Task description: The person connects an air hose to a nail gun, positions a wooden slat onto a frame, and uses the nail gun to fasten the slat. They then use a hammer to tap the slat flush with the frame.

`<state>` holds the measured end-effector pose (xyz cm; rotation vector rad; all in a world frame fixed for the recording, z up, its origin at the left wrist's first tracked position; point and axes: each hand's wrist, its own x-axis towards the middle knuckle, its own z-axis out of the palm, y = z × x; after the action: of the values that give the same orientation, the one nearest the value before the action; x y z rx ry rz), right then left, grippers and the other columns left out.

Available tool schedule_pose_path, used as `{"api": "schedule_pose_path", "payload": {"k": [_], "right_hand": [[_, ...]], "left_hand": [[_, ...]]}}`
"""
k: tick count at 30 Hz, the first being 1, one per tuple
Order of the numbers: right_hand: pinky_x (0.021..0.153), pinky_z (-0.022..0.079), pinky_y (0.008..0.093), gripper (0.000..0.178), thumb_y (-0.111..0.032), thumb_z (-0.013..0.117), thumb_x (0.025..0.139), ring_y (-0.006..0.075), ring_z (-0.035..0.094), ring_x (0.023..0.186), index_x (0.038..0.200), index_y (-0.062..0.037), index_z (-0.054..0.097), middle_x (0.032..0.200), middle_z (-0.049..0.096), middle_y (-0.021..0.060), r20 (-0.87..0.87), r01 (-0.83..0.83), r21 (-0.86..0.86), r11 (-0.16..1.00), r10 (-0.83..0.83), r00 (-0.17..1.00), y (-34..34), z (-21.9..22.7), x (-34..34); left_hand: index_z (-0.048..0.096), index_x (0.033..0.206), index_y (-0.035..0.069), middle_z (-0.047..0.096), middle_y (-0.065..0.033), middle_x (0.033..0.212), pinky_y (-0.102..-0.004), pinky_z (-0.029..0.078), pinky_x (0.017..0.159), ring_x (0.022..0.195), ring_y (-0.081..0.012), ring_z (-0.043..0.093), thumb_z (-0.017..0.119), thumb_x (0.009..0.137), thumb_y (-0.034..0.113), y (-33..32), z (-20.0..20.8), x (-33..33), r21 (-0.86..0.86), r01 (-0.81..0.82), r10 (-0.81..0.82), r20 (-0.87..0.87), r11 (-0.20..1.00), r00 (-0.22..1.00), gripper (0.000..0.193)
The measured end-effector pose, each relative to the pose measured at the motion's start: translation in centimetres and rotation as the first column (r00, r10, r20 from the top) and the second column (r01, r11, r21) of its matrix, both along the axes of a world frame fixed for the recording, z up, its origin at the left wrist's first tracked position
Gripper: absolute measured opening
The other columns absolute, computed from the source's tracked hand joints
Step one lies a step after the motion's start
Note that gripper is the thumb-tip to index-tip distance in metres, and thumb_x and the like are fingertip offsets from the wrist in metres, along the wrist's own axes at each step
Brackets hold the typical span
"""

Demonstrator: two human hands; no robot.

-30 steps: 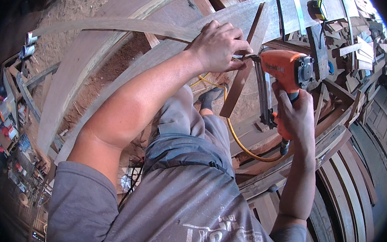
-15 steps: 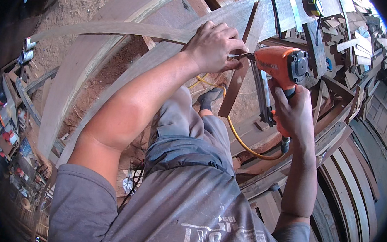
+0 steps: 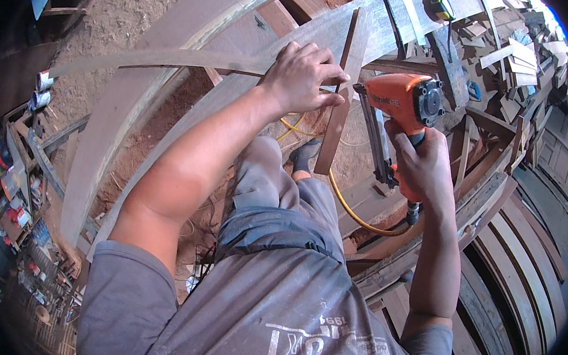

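Observation:
My left hand point(image 3: 305, 79) is closed over the end of a long thin wood strip point(image 3: 173, 59), which runs off to the left. Its thumb and forefinger reach the edge of a short narrow board point(image 3: 333, 131) lying crosswise; what is under the palm is hidden. In my right hand point(image 3: 425, 162) is the grip of an orange nail gun point(image 3: 397, 96), its nose pointing left, just right of the narrow board and seemingly apart from it. A yellow air hose point(image 3: 361, 218) curves below the gun. Beneath the strip lies a wide curved plank point(image 3: 321, 43).
A tape measure point(image 3: 439, 6) sits on the wide plank at the upper right. Wood offcuts point(image 3: 520, 59) are heaped beyond it. Long boards point(image 3: 517, 262) are stacked at the right. Tools and clutter point(image 3: 21, 217) fill the left side. My foot point(image 3: 306, 154) stands under the work.
The nail gun's nose has drawn back slightly from the narrow board. My left fingertips have pulled a little away from the nose. The whole view has shifted slightly.

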<state>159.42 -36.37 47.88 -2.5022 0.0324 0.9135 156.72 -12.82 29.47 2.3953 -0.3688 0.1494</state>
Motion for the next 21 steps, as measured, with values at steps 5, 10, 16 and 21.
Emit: {"api": "schedule_pose_path", "payload": {"k": [5,10,16,21], "right_hand": [[0.081,0.057,0.0451,0.033,-0.028,0.072,0.098,0.0335,0.076,0.082,0.111,0.0026,0.074,0.087,0.075,0.0232,-0.013,-0.039,-0.008,0.999,0.039,0.999,-0.5,-0.8,-0.8],[0.081,0.057,0.0454,0.033,-0.027,0.071,0.097,0.0351,0.076,0.082,0.111,0.0024,0.074,0.087,0.075,0.0234,-0.018,-0.057,-0.007,0.998,0.057,0.998,0.1,-1.1,-1.2],[0.074,0.054,0.0427,0.031,-0.028,0.071,0.098,0.0311,0.07,0.078,0.108,0.0018,0.073,0.081,0.07,0.0184,0.031,-0.102,0.001,0.995,0.102,0.994,0.1,-1.6,-1.2],[0.061,0.051,0.0355,0.029,-0.028,0.073,0.101,0.0123,0.06,0.062,0.109,-0.0005,0.076,0.068,0.065,0.0045,0.085,-0.149,-0.009,0.989,0.149,0.985,0.1,-1.7,-1.6]], "left_hand": [[0.081,0.114,0.027,0.069,0.0023,0.107,-0.0448,0.042,0.096,0.108,-0.023,0.064,0.083,0.081,0.059,-0.1,0.1,-0.1,-0.005,-0.004,0.004,0.003,1.0,1.0,0.046],[0.08,0.115,0.027,0.069,0.0026,0.106,-0.0445,0.041,0.096,0.108,-0.0219,0.064,0.085,0.081,0.053,-0.1,0.0,-0.1,0.0,-0.017,0.017,-0.001,1.0,1.0,0.043],[0.08,0.114,0.027,0.069,0.003,0.106,-0.044,0.042,0.095,0.107,-0.0213,0.064,0.086,0.08,0.052,-0.1,-0.2,-0.1,-0.001,-0.017,0.017,0.006,1.0,1.0,0.042],[0.08,0.114,0.028,0.07,0.0033,0.106,-0.0444,0.042,0.096,0.108,-0.0216,0.064,0.084,0.081,0.054,-0.3,-0.2,-0.2,0.038,-0.014,0.013,0.017,0.999,1.0,0.042]]}}
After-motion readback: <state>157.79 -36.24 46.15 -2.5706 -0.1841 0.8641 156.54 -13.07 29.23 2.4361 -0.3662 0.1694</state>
